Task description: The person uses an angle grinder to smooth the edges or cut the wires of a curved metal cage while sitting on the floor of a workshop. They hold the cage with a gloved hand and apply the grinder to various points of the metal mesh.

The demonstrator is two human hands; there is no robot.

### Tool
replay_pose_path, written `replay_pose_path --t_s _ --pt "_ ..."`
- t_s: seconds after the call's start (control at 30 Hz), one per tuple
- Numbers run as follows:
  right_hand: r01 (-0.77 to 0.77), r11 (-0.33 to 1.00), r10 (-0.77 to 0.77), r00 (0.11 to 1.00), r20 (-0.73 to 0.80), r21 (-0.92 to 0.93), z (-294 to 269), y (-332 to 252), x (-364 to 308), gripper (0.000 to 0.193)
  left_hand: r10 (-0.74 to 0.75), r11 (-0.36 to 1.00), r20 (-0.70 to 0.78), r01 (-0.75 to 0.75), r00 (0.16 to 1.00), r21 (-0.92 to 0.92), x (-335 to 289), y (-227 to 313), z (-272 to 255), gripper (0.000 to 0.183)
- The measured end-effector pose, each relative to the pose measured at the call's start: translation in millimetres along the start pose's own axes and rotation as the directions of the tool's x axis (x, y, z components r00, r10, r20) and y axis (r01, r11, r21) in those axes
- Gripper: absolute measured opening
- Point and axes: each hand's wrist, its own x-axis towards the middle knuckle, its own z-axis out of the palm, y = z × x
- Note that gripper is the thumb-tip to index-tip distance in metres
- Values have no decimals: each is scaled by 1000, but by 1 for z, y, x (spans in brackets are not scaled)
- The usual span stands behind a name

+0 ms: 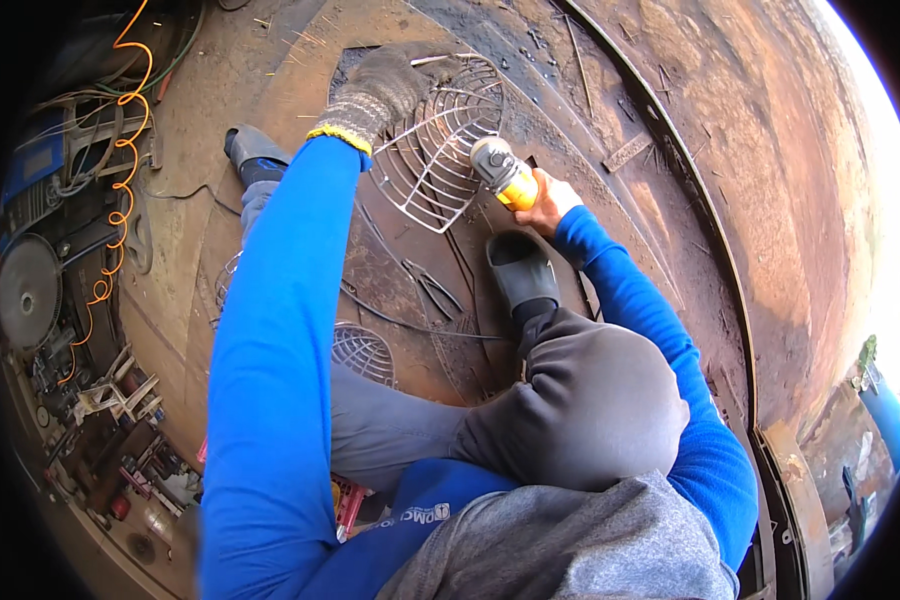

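My left hand (pixel 395 80), in a grey knitted glove with a yellow cuff, is closed on the far left edge of a curved wire grille (pixel 440 150). The grille's bent metal rods fan out below the glove and toward me. In my bare right hand (pixel 550 203) is a yellow and grey angle grinder (pixel 507 176). Its head is at the grille's right edge; whether the disc touches the rods I cannot tell. A few sparks (pixel 295 42) streak beyond my left hand. Pliers (pixel 433 288) lie on the floor nearer to me.
A second wire grille (pixel 363 352) lies by my leg. A black cable (pixel 410 325) crosses the rusty metal floor between my feet. On the left hangs an orange coiled hose (pixel 125 185), near a blue machine (pixel 35 165) and a large round disc (pixel 30 290). A curved metal edge (pixel 685 150) runs along the right.
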Motion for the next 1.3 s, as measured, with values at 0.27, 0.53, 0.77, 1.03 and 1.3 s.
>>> replay_pose_path --t_s 0.27,0.53,0.77,1.03,1.3 --pt "0 999 -1 1000 18 52 2 -2 -1 61 -40 999 21 40 999 -16 -12 12 -4 49" --pt "-149 984 150 989 -9 96 5 -6 -8 63 100 995 71 -99 992 -19 -40 58 -5 49" --pt "-168 975 175 984 -38 147 3 6 -12 70 177 979 6 -177 984 104 -56 97 29 65" --pt "-178 971 177 984 20 162 12 -5 -33 75 -39 991 22 36 999 132 -37 136 48 73" --pt "-211 950 216 976 3 229 11 -1 -49 73 -92 990 117 78 989 119 -10 145 62 76"
